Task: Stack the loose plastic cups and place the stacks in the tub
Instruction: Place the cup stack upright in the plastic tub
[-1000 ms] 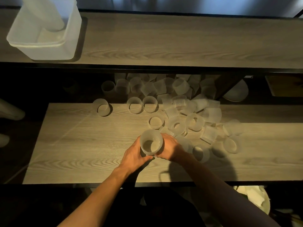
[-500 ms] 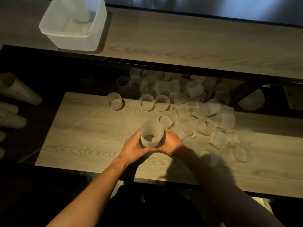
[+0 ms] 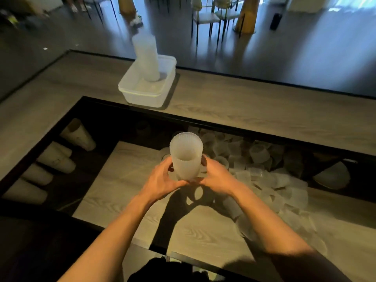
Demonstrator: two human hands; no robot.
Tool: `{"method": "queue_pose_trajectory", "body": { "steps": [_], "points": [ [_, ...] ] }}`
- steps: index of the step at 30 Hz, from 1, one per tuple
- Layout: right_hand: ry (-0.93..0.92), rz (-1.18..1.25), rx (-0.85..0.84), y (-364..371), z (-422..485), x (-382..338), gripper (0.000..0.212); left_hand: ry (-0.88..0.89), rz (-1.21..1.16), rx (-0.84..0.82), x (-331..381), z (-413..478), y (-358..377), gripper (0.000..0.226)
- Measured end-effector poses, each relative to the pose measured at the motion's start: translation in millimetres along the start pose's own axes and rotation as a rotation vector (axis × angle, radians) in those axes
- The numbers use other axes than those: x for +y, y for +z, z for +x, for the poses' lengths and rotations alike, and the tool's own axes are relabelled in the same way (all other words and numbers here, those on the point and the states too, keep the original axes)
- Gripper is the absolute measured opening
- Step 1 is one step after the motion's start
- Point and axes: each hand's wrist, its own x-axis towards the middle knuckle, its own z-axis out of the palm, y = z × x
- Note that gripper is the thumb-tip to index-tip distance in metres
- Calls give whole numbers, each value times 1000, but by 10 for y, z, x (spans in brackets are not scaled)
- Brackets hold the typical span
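Head view: left hand [image 3: 162,180] and right hand [image 3: 215,178] wrap fingers round the cup stack [image 3: 186,157]; loose cups [image 3: 264,180] at right, tub [image 3: 142,94] ahead holding tall stack [image 3: 146,60]

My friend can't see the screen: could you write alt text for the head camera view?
The left hand and right hand hold a short stack of ribbed plastic cups above a lower wooden shelf strewn with loose cups. On the upper counter, a tub holds a taller stack.
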Motion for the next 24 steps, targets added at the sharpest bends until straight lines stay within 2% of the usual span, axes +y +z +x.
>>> {"method": "queue_pose_trajectory", "body": {
  "steps": [8, 16, 24],
  "points": [
    [-108, 28, 4, -428, 304, -748, 89, 159, 30, 133, 347, 278, -824, 88],
    [-180, -12, 112, -601, 635, -1370, 81, 201, 3, 147, 462, 582, -1508, 90],
    [-258, -49, 215, -952, 989, -1937, 75, 317, 36, 126, 659, 1197, -2146, 83]
  ]
}}
